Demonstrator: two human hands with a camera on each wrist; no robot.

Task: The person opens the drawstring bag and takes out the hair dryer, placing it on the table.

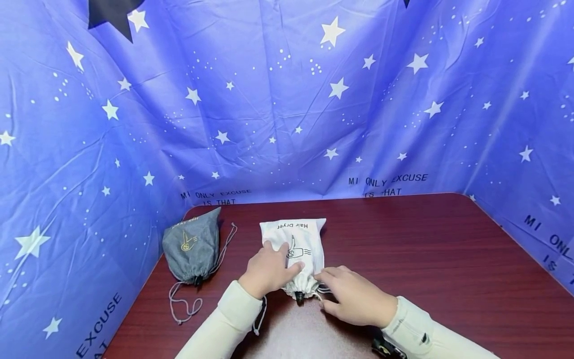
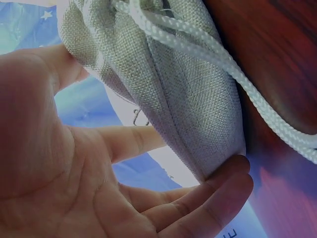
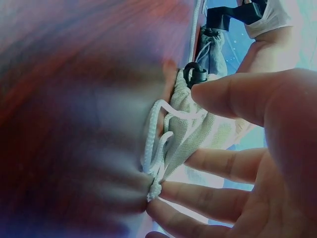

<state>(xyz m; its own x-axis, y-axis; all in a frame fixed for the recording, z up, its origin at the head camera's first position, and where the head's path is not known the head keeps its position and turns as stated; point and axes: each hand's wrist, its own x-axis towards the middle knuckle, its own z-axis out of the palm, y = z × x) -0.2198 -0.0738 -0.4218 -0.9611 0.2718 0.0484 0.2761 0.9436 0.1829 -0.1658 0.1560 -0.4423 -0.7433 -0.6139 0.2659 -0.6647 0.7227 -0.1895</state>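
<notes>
A white drawstring bag (image 1: 314, 244) printed "Hair Dryer" lies on the table, its gathered mouth toward me and a black cord toggle (image 1: 299, 297) at that mouth. My left hand (image 1: 269, 269) rests on the bag's left side, fingers spread and fairly straight. In the left wrist view, its fingertips (image 2: 233, 171) touch the cloth edge beside a loose white cord (image 2: 247, 89). At the lower right side, my right hand (image 1: 358, 296) touches the bag with extended fingers. The right wrist view shows its thumb near the toggle (image 3: 195, 75) and fingers beside the knotted cord (image 3: 155, 190).
A grey drawstring bag (image 1: 190, 249) with gold print and a trailing grey cord (image 1: 184, 309) lies at the table's left. Blue star-printed cloth (image 1: 287, 99) hangs behind and beside the dark red wooden table (image 1: 426, 239).
</notes>
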